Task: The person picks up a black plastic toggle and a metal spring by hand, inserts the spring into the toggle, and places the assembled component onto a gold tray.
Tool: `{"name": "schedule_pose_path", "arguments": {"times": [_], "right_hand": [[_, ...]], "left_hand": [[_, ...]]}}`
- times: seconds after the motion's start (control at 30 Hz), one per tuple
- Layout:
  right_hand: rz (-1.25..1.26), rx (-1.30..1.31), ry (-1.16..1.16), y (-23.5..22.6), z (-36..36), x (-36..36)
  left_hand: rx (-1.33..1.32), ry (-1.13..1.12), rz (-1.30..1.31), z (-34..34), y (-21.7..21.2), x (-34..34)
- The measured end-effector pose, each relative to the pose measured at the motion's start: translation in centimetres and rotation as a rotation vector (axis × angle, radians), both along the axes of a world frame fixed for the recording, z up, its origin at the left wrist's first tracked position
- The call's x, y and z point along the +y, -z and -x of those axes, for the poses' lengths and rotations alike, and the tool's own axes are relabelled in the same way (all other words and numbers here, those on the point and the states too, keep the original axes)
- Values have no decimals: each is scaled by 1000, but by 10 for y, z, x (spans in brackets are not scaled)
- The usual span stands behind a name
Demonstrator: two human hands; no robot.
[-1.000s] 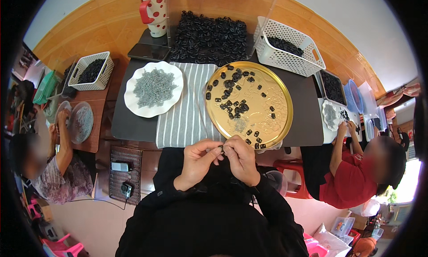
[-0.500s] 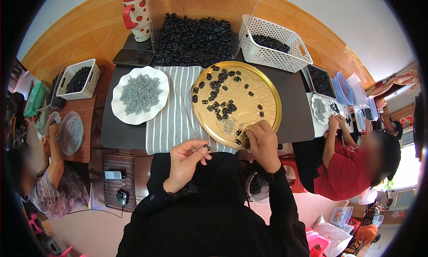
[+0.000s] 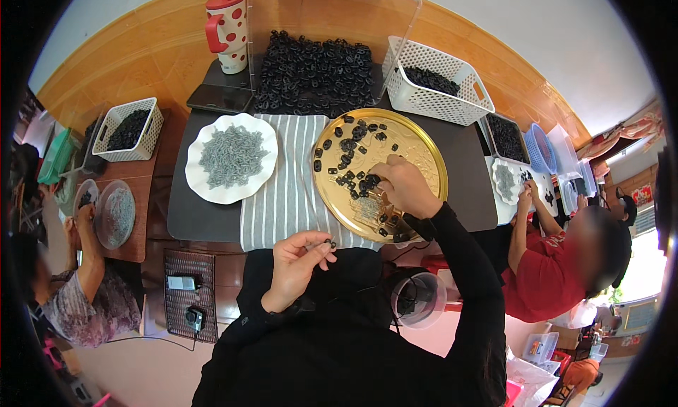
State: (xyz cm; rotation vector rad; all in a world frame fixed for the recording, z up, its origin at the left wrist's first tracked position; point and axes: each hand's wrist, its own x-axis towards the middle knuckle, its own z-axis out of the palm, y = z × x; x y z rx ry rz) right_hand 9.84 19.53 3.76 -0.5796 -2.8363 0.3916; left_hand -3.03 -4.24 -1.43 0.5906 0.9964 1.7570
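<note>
Part pick-up from the tray, assembly in progress.
The left hand (image 3: 295, 264), at the table's near edge, pinched a small black part (image 3: 331, 244); the right hand (image 3: 399, 184) closed its grip on loose black pieces (image 3: 353, 170) in the gold tray (image 3: 424, 142). Next: bring one piece to the left hand.

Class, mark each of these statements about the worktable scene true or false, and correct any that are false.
1. The right hand reaches into the gold tray of black parts. True.
2. The left hand rests on the white plate. False: it is held near the body, pinching a small black part, apart from the plate.
3. The white plate holds grey pieces. True.
4. The gold tray is empty. False: black parts are scattered on it.
5. The red-and-white jug stands on the striped cloth. False: it stands at the table's far edge, beyond the cloth.
</note>
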Motion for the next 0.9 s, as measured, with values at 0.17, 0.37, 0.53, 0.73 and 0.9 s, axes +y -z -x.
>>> {"name": "schedule_pose_path", "arguments": {"times": [0.17, 0.37, 0.53, 0.73, 0.9], "right_hand": [[-100, -16, -87, 13, -2, 4], [-399, -104, -171, 5, -1, -7], [-472, -128, -209, 5, 3, -3], [-248, -53, -122, 7, -17, 6], [971, 347, 74, -27, -24, -76]], "left_hand": [[0, -6, 5, 3, -1, 0], [13, 21, -1, -2, -1, 5], [25, 22, 7, -7, -4, 3], [28, 27, 14, -11, -3, 5], [38, 23, -9, -10, -6, 0]]}}
